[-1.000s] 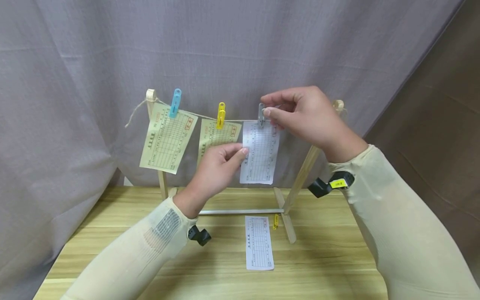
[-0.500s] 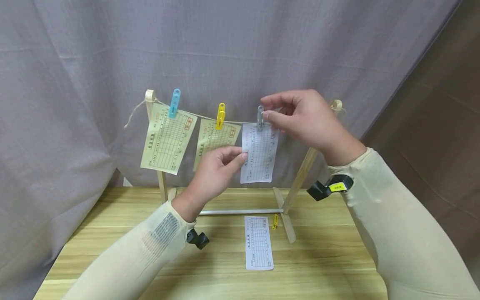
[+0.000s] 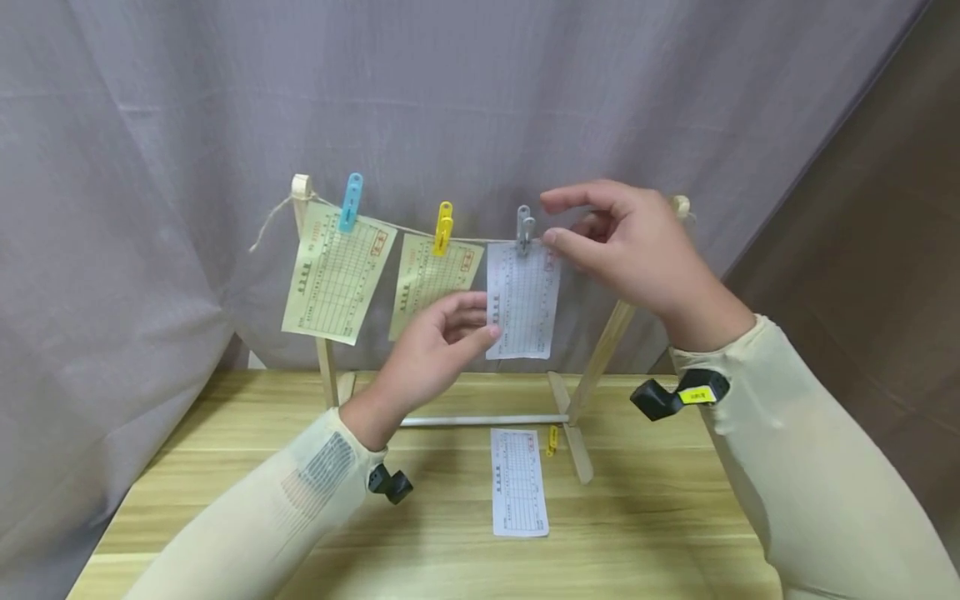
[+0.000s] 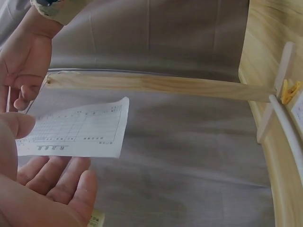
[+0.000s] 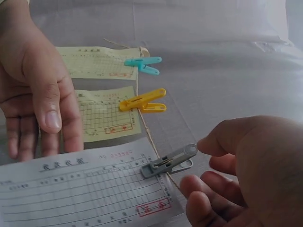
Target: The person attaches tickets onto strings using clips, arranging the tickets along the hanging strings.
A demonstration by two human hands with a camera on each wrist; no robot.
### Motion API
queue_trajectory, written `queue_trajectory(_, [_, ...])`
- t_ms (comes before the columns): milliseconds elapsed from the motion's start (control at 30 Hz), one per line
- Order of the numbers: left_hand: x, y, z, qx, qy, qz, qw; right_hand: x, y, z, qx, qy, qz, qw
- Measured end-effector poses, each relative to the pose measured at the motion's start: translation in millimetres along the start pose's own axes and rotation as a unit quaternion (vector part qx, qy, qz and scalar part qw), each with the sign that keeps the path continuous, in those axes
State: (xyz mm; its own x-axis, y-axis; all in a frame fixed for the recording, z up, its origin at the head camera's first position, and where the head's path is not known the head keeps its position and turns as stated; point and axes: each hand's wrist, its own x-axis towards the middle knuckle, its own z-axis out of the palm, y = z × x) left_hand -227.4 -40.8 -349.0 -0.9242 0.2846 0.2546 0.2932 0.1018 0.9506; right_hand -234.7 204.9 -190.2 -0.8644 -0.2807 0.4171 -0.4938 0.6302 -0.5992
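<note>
A white receipt slip (image 3: 522, 308) hangs from the string, held by a grey clothespin (image 3: 524, 232) at its top edge. My right hand (image 3: 626, 246) is just right of that clothespin, thumb and forefinger parted; the right wrist view shows a gap between the grey clothespin (image 5: 169, 161) and the thumb. Beside the slip's left edge is my left hand (image 3: 442, 342), its thumb apart from the fingers, some fingertips behind the paper. In the left wrist view the fingers (image 4: 71, 182) lie loosely under the white slip (image 4: 75, 130) without pinching it.
Two yellow slips hang further left, one by a blue clothespin (image 3: 350, 202), one by a yellow clothespin (image 3: 443, 228). A wooden stand (image 3: 603, 358) carries the string. On the table (image 3: 637, 533) lie another white slip (image 3: 519, 483) and a yellow clothespin (image 3: 552, 441).
My right hand has let go of the grey clothespin and drawn back to the right. My left thumb and fingers have parted from the slip's edge, the thumb moving lower.
</note>
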Motion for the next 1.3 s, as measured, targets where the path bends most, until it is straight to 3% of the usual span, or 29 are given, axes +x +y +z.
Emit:
queue_trajectory(167, [-7.1, -5.9, -1.4, -0.026, 0.018, 0.016, 0.9994, -14.4, 3.1, 2.7, -0.002, 0.036, -0.040, 0.999])
queue_trajectory(400, [-21.6, -15.9, -0.5, -0.050, 0.038, 0.037, 0.9974, -42.8, 15.6, 4.7, 0.015, 0.083, -0.065, 0.994])
queue_trajectory(633, [-36.5, -37.8, 3.8, -0.043, 0.051, 0.045, 0.9968, -65.9, 39.6, 18.6, 0.022, 0.091, -0.087, 0.992])
queue_trajectory(1000, [-51.8, -65.4, 11.2, 0.027, 0.082, 0.019, 0.9961, -104.7, 68.6, 40.7, 0.007, 0.082, -0.089, 0.993])
queue_trajectory(1300, [-58.1, -89.7, 20.1, 0.016, 0.086, -0.044, 0.9952, -131.5, 106.7, 62.9, -0.011, 0.063, -0.072, 0.995])
